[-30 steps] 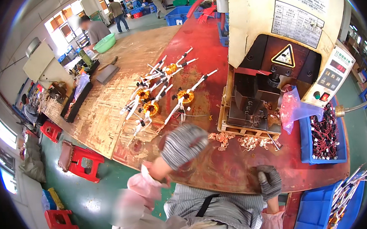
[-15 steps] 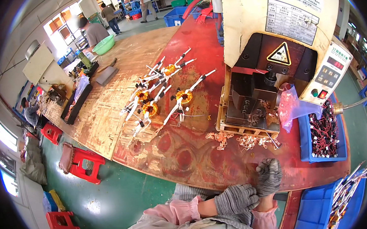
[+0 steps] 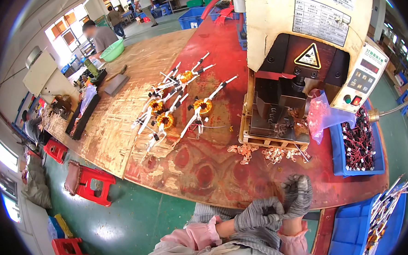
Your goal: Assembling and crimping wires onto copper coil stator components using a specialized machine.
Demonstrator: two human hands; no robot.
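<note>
Your left hand (image 3: 260,214) has drawn back past the worktop's (image 3: 202,190) front edge to your right hand (image 3: 297,196), both away from the toroidal coils (image 3: 204,106), fingers curled; any pinch I cannot tell.

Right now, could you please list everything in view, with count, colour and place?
Table: one, red and tan, centre.
Press: one, cream and black, table's right side.
Ring coils: four visible, orange, mid-table.
Terminals: many, copper, before press.
Bag: one, translucent pinkish, beside press.
Wire bin: one, blue, table's right edge.
Lower bin: at least one, blue, lower right.
Stools: three, red, left floor.
Bowl: one, green, table's far left.
Long tray: one, black, left.
Other people: at least four, mixed clothing, background.
Left hand: one, grey-gloved, near table edge.
Right hand: one, grey-gloved, near table edge.
</note>
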